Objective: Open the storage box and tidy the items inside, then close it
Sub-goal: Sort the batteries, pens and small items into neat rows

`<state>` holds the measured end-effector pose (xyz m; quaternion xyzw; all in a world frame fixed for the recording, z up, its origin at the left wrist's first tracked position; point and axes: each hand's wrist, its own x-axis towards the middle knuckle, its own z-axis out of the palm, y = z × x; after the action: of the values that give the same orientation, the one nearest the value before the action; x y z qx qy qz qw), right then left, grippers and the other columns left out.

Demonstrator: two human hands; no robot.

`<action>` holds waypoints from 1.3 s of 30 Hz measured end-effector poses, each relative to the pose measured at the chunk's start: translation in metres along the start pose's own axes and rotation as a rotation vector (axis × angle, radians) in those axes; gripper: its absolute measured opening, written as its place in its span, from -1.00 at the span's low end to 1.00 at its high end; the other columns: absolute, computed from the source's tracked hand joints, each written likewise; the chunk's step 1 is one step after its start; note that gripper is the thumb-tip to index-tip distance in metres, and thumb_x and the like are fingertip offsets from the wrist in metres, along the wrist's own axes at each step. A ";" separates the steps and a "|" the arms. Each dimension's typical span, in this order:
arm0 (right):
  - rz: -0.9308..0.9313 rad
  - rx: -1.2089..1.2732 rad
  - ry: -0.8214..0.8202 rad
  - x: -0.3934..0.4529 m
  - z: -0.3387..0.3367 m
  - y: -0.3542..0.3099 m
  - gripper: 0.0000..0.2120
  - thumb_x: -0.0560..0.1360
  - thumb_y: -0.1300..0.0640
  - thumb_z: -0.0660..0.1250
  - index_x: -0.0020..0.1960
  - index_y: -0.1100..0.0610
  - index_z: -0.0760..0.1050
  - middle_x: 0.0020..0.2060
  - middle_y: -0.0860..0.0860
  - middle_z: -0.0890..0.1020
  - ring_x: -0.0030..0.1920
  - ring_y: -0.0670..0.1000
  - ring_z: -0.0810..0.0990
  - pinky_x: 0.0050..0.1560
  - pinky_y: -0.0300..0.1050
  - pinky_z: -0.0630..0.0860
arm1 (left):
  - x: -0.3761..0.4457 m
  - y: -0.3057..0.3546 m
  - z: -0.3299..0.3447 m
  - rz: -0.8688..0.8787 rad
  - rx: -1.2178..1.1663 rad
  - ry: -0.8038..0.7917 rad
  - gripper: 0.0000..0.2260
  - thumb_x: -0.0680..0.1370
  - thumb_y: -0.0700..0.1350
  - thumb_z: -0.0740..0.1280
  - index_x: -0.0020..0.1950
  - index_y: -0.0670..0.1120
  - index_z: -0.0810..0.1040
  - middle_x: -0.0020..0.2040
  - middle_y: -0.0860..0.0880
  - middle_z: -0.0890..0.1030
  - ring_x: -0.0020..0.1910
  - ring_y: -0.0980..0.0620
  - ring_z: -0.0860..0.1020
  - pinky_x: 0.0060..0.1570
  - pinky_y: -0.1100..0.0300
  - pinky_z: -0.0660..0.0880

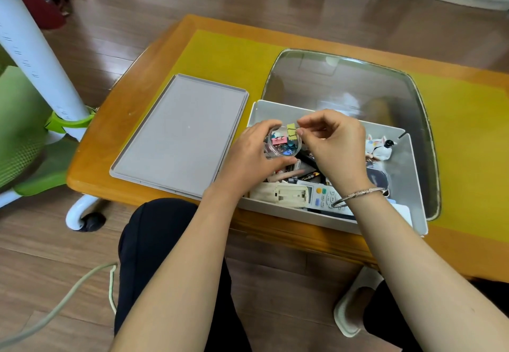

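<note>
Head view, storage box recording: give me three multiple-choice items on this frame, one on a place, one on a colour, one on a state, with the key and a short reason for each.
1. Where does the box lid lie?
A. On the table, left of the storage box
B. On top of the box
C. On the floor

2. What colour is the binder clip pinched by the right hand?
A. Blue
B. Yellow
C. Black

3. What is the left hand doing?
A. Lying flat on the table
B. Lifting the remote control
C. Holding a small clear jar of clips

Key:
1 A: the grey lid rests flat on the table beside the open box.
2 B: the clip at the fingertips, just above the jar's mouth, is yellow.
3 C: the fingers curl round the jar, held over the box.
</note>
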<state>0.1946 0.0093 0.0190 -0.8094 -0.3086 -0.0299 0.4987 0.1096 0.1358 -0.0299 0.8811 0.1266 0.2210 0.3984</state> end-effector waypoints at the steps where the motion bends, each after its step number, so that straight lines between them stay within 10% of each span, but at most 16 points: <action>1: -0.047 -0.035 0.008 0.000 0.001 0.000 -0.77 0.38 0.34 0.43 -0.17 0.01 0.58 -0.27 -0.06 0.62 -0.26 -0.14 0.59 -0.16 -0.35 0.53 | 0.000 0.000 0.000 0.002 -0.001 -0.004 -0.41 0.33 0.11 0.53 0.28 -0.02 0.45 0.12 0.05 0.56 0.09 0.09 0.48 0.02 0.22 0.48; 5: -0.276 -0.210 -0.072 -0.005 0.008 -0.001 -0.83 0.35 0.40 0.38 -0.19 0.17 0.63 -0.26 -0.02 0.65 -0.23 -0.13 0.56 -0.12 -0.24 0.55 | -0.001 0.001 -0.001 0.042 0.000 -0.014 -0.47 0.35 0.07 0.52 0.25 -0.03 0.48 0.10 0.05 0.57 0.08 0.07 0.49 0.04 0.19 0.47; 11: -0.127 -0.246 -0.334 -0.001 0.001 0.003 -0.77 0.46 0.14 0.38 0.10 -0.02 0.55 -0.17 -0.24 0.62 0.01 -0.18 0.56 0.12 -0.14 0.40 | 0.000 -0.003 0.000 0.027 0.025 -0.014 -0.49 0.37 0.05 0.49 0.27 -0.05 0.48 0.12 0.03 0.57 0.11 0.09 0.46 0.04 0.25 0.40; 18: -0.177 -0.478 -0.313 -0.010 0.002 0.007 -0.83 0.50 -0.05 0.30 0.06 -0.12 0.58 -0.14 -0.14 0.59 -0.07 -0.13 0.27 -0.08 -0.13 0.10 | 0.000 -0.004 0.000 0.025 -0.008 -0.009 -0.49 0.38 0.01 0.48 0.28 -0.06 0.47 0.12 0.05 0.54 0.13 0.09 0.42 0.06 0.27 0.39; 26: -0.131 -0.254 -0.185 -0.007 -0.006 0.007 -0.91 0.49 0.03 0.31 -0.04 -0.02 0.57 -0.13 -0.06 0.51 -0.05 -0.07 0.42 0.07 0.02 0.37 | 0.001 -0.001 0.000 0.009 -0.006 -0.024 -0.43 0.37 0.08 0.50 0.32 -0.04 0.43 0.19 0.02 0.55 0.16 0.06 0.48 0.11 0.17 0.46; 32: -0.194 -0.468 -0.349 -0.012 -0.007 0.011 -0.77 0.52 -0.12 0.24 0.10 -0.14 0.59 -0.01 -0.08 0.42 0.04 -0.08 0.30 -0.05 -0.13 0.11 | -0.001 0.000 -0.001 0.049 -0.015 -0.049 -0.49 0.43 0.07 0.45 0.33 -0.01 0.42 0.18 0.03 0.55 0.11 0.11 0.49 0.03 0.27 0.45; 39: -0.076 -0.068 -0.150 -0.021 -0.045 0.022 -0.80 0.54 0.06 0.22 0.03 0.01 0.61 -0.03 -0.04 0.50 0.00 -0.21 0.45 0.02 -0.40 0.32 | -0.003 0.015 -0.005 -0.119 -0.438 -0.096 -0.44 0.39 -0.12 0.53 0.24 0.14 0.30 0.14 0.22 0.45 0.13 0.22 0.52 0.00 0.33 0.54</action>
<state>0.2013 -0.0441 0.0162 -0.8137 -0.3742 0.0016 0.4448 0.1051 0.1284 -0.0166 0.7742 0.1085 0.1769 0.5980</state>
